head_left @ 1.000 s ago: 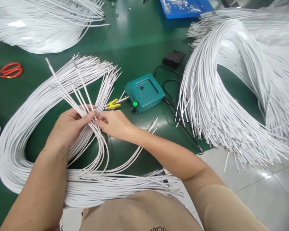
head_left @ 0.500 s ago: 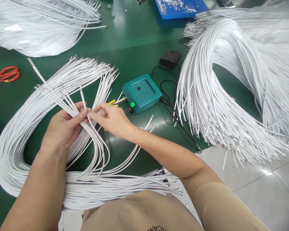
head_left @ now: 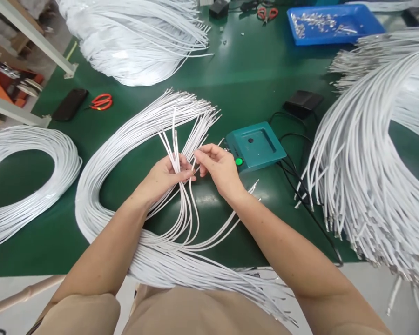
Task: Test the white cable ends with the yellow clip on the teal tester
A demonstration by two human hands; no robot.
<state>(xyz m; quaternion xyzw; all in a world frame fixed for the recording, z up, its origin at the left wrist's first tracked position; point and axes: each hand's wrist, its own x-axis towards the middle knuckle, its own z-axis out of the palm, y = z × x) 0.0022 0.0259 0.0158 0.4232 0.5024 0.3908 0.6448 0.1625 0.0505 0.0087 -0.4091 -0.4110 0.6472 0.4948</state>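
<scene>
Held wires (head_left: 176, 160) are standing steeper than a moment ago

Across the head view, the left hand (head_left: 169, 172) is pinching these white wires between thumb and fingers, over the middle of the worktop (head_left: 244, 97). The right hand (head_left: 218, 167) is hovering just beside them, fingertips curling near one wire; whether they are gripping it, you cannot tell. A larger bundle (head_left: 91, 186) is curving around beneath, its lower ends overhanging the worktop's near edge.
</scene>
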